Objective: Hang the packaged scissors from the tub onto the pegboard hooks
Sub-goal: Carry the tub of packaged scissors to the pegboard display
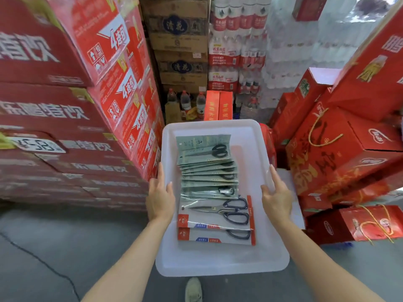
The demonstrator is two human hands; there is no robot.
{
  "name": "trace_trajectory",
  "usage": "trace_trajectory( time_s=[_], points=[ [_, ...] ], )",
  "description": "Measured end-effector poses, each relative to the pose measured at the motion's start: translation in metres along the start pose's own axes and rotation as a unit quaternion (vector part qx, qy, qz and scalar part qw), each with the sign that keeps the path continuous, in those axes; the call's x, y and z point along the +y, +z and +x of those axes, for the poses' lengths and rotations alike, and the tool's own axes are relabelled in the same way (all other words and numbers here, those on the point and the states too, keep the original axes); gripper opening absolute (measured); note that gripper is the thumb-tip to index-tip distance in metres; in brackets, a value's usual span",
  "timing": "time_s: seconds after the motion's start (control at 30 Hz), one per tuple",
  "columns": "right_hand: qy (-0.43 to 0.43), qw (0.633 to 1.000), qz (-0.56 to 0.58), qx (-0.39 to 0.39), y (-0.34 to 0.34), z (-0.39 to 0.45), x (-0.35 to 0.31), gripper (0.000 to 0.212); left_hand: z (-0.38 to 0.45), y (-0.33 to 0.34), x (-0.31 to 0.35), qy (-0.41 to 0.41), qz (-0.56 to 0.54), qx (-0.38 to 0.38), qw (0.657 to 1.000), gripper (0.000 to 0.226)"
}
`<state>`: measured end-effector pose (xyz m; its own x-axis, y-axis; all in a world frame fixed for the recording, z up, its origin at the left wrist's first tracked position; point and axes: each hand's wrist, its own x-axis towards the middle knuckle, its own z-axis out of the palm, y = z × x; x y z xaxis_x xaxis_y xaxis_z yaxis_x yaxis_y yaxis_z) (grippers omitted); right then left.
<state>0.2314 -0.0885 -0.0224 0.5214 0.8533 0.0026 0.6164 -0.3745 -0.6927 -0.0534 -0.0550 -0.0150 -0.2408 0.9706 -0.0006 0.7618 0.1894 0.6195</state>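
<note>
A white plastic tub [246,261] is held out in front of me above the floor. Inside it lies a row of packaged scissors: several grey-green packs [207,168] overlapping at the far end and two red-and-white packs [214,223] with black-handled scissors at the near end. My left hand [160,197] grips the tub's left rim, thumb inside the wall. My right hand [275,192] grips the right rim the same way. No pegboard is in view.
Tall stacks of red cartons [72,118] rise close on the left. Red gift boxes with rope handles [346,149] pile up on the right. Brown cartons [181,40] and shrink-wrapped water bottles [237,46] stand ahead. Grey concrete floor and one shoe [193,288] lie below.
</note>
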Motion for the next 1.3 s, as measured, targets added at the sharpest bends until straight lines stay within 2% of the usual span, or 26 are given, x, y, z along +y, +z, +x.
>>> trace_trajectory(
  time_s=[0.27, 0.43, 0.6, 0.73, 1.0, 1.17, 1.3],
  points=[
    [-0.045, 0.993, -0.029, -0.107, 0.021, -0.106, -0.004, 0.068, -0.115, -0.037, -0.096, -0.123, -0.015, 0.041, 0.991, 0.064],
    [-0.090, 0.976, -0.062, -0.186, 0.052, -0.155, -0.042, 0.069, -0.165, -0.083, -0.154, -0.191, -0.006, 0.109, 0.975, 0.065],
    [-0.170, 0.952, -0.078, -0.241, 0.099, -0.188, -0.107, 0.068, -0.182, -0.141, -0.209, -0.254, 0.026, 0.176, 0.951, 0.062],
    [-0.238, 0.927, -0.060, -0.283, 0.151, -0.204, -0.167, 0.068, -0.179, -0.185, -0.252, -0.302, 0.034, 0.225, 0.926, 0.061],
    [-0.300, 0.885, -0.020, -0.356, 0.258, -0.226, -0.306, 0.062, -0.134, -0.264, -0.337, -0.364, 0.036, 0.315, 0.875, 0.062],
    [-0.357, 0.859, -0.019, -0.368, 0.315, -0.237, -0.387, 0.064, -0.097, -0.311, -0.373, -0.396, 0.041, 0.348, 0.849, 0.061],
    [-0.391, 0.838, -0.028, -0.380, 0.369, -0.238, -0.446, 0.064, -0.059, -0.343, -0.408, -0.394, 0.031, 0.366, 0.842, 0.063]
  ],
)
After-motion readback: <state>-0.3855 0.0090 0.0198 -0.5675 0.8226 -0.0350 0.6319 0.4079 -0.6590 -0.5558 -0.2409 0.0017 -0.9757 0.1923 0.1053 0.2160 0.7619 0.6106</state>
